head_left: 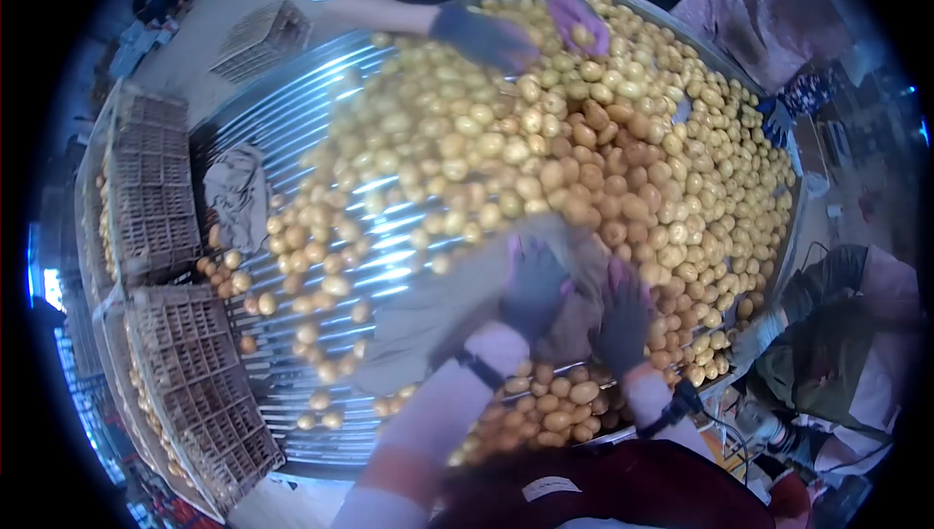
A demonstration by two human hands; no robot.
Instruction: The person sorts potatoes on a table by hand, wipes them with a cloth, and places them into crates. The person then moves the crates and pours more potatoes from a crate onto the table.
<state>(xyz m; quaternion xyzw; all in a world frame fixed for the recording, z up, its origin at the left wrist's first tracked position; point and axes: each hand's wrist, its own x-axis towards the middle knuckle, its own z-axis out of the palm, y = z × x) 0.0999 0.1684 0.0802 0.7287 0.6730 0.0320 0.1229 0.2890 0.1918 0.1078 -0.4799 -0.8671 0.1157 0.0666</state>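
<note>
My left hand [537,286], in a dark glove with pinkish fingertips, lies flat on a grey-brown cloth [438,310]. The cloth is spread over part of the small, round, yellow potatoes [696,237] and the metal slats. At the cloth's right edge is my right hand [623,320], also gloved, its fingers stretched out and touching the cloth and nearby potatoes. Motion blurs the cloth and my left hand somewhat. Potatoes around the cloth look browner than those farther right. What lies under the cloth is hidden.
Two plastic crates [199,383] stand along the left edge, beside a crumpled grey cloth [236,196]. Across the slatted metal table [292,111], a co-worker's gloved hands [486,38] handle potatoes. Other people stand along the right side, one gloved hand [757,339] near the rim.
</note>
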